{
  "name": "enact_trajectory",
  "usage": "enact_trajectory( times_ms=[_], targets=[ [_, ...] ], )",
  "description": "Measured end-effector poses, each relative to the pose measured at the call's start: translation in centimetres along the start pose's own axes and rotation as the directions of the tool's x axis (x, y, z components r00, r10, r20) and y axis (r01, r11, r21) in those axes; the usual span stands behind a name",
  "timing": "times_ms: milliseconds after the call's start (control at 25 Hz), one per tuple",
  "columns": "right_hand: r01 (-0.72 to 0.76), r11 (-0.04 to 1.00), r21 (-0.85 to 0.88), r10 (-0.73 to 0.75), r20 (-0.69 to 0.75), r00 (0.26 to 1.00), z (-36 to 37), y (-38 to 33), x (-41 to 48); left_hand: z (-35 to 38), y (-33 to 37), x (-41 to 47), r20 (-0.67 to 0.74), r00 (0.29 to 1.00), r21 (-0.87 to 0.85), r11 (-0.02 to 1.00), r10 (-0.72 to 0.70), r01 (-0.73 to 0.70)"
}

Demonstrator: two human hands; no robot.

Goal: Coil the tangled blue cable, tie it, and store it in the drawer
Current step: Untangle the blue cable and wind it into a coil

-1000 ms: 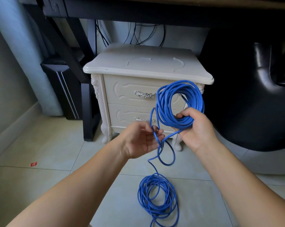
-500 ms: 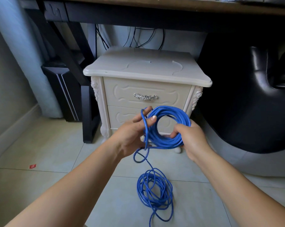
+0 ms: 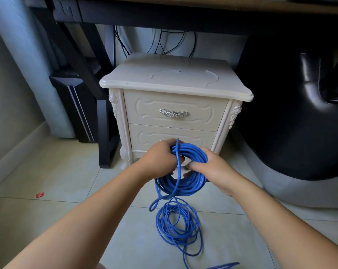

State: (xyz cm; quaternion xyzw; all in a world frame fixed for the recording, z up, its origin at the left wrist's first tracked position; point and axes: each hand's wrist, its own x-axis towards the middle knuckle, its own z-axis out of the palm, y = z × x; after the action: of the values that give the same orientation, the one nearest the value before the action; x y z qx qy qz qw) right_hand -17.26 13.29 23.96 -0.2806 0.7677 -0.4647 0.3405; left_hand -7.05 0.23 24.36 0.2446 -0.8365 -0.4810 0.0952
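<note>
So the person is holding the blue cable (image 3: 185, 188) up in front of the nightstand (image 3: 174, 82), with the coiled part bunched between both hands. The left hand (image 3: 160, 160) is curling tight around the left side of the coil, one strand running down past its fingers. The right hand (image 3: 215, 171) is gripping the right side, thumb poking toward the middle. The rest of the cable is lying in loose loops on the floor (image 3: 47, 220), nearer the camera. The top drawer (image 3: 145, 115) and bottom drawer (image 3: 145, 136) are both sitting closed, just beyond the hands.
</note>
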Motion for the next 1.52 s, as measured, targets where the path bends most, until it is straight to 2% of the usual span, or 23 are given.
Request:
enact_trajectory(
  times_ms=[40,120,160,240,320,400,480,600,640,680,760,800,880,1000,1080,1120,1200,1280,1360,1440,1520],
  targets=[
    [0.036,0.999,-0.012,-0.036,-0.065,0.997,0.0,-0.2,0.0,0.1,0.0,0.2,-0.041,0.999,0.047,0.999,0.004,-0.002],
    [0.155,0.976,-0.155,-0.188,-0.228,0.955,0.4,-0.9,-0.3,0.1,-0.1,0.5,-0.121,0.993,0.118,0.993,0.010,0.004],
    [0.202,0.948,-0.246,-0.260,-0.234,0.937,0.8,-1.2,-0.6,0.1,-0.2,0.6,-0.150,0.989,0.132,0.991,0.017,0.003],
    [0.223,0.899,-0.376,-0.278,-0.098,0.956,1.8,-1.2,-1.0,0.0,-0.3,0.7,-0.174,0.985,0.145,0.989,0.024,0.002],
    [0.225,0.907,-0.355,-0.252,-0.029,0.967,2.1,-1.1,-0.9,-0.1,-0.3,0.8,-0.174,0.985,0.135,0.991,0.008,0.016],
    [0.248,0.911,-0.331,-0.301,-0.118,0.946,1.6,-1.2,-0.3,-0.4,-0.2,0.8,-0.211,0.977,0.110,0.994,0.000,0.024],
    [0.149,0.919,-0.365,-0.258,-0.270,0.928,0.6,-0.6,0.9,-1.2,0.1,0.8,-0.276,0.961,-0.009,1.000,-0.027,0.025],
    [-0.145,0.912,-0.383,-0.017,-0.390,0.921,-1.8,0.9,2.6,-3.4,0.5,0.5,-0.341,0.934,-0.282,0.959,-0.110,0.011],
    [-0.177,0.923,-0.341,0.025,-0.406,0.914,-2.3,1.2,2.9,-4.0,0.5,0.3,-0.336,0.935,-0.322,0.947,-0.112,-0.002],
    [-0.140,0.959,-0.247,0.024,-0.421,0.907,-2.4,1.1,2.9,-4.5,0.5,0.1,-0.323,0.941,-0.335,0.942,-0.097,-0.018],
    [0.082,0.996,0.045,-0.058,-0.387,0.920,-2.0,-0.1,2.5,-4.6,0.4,-0.2,-0.293,0.955,-0.307,0.951,-0.046,-0.048],
    [0.173,0.969,0.176,-0.114,-0.305,0.946,-1.6,-0.8,2.2,-4.4,0.5,-0.2,-0.276,0.961,-0.282,0.957,-0.015,-0.066],
    [0.222,0.925,0.309,-0.196,-0.114,0.974,-1.1,-1.6,1.3,-3.9,0.8,-0.2,-0.259,0.965,-0.251,0.963,0.028,-0.095],
    [0.271,0.948,0.166,-0.277,0.012,0.961,0.0,-1.8,0.4,-3.5,1.0,-0.3,-0.284,0.958,-0.254,0.959,0.051,-0.126],
    [0.323,0.945,0.040,-0.322,-0.034,0.946,1.2,-1.4,0.2,-3.4,1.2,-0.5,-0.298,0.952,-0.286,0.945,0.069,-0.158],
    [0.319,0.946,0.049,-0.314,-0.084,0.946,1.8,-1.1,0.4,-3.4,1.2,-0.5,-0.303,0.950,-0.309,0.936,0.072,-0.169],
    [0.239,0.943,0.233,-0.205,-0.158,0.966,2.8,-1.0,0.4,-3.3,1.3,-0.7,-0.313,0.948,-0.354,0.918,0.063,-0.178],
    [0.134,0.872,0.472,-0.081,-0.130,0.988,3.5,-1.1,0.3,-2.9,1.3,-0.7,-0.330,0.943,-0.413,0.892,0.043,-0.186],
    [0.078,0.769,0.634,-0.052,-0.059,0.997,3.7,-1.1,0.3,-2.1,1.3,-0.8,-0.330,0.944,-0.503,0.846,0.005,-0.180],
    [0.070,0.699,0.712,-0.053,-0.046,0.998,3.6,-1.3,0.3,-1.2,1.4,-0.8,-0.297,0.954,-0.604,0.782,-0.042,-0.154],
    [0.103,0.715,0.691,-0.035,-0.111,0.993,3.3,-1.3,0.6,-0.6,1.4,-0.9,-0.233,0.971,-0.677,0.725,-0.055,-0.121]
  ],
)
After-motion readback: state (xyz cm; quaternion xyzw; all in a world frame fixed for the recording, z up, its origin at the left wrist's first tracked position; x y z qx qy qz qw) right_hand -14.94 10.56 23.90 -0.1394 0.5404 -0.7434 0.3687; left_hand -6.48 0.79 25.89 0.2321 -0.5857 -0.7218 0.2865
